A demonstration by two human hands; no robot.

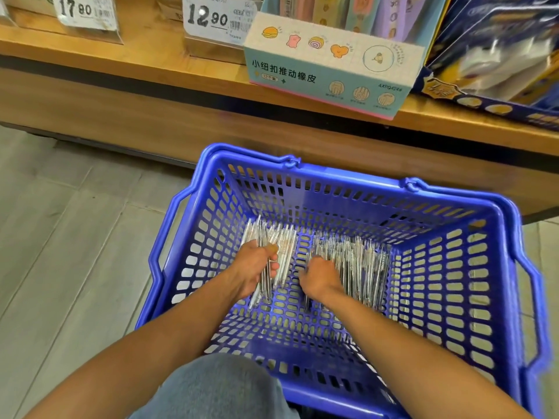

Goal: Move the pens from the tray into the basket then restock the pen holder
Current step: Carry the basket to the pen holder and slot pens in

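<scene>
Pens (354,267) lie in the blue basket (499,267); left hand (257,267) clutches a bundle, right hand (319,275) gathers more (grasp unclear). Slim barrels may slip through the slotted floor, or spill from an overfull fist.

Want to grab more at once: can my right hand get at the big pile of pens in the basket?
Probably yes: the right hand already rests on the pile of pens, and nothing covers it in the open basket.

forearms (151,352): bare, no sleeves | knee (217,391): grey-blue fabric, possibly denim
</scene>
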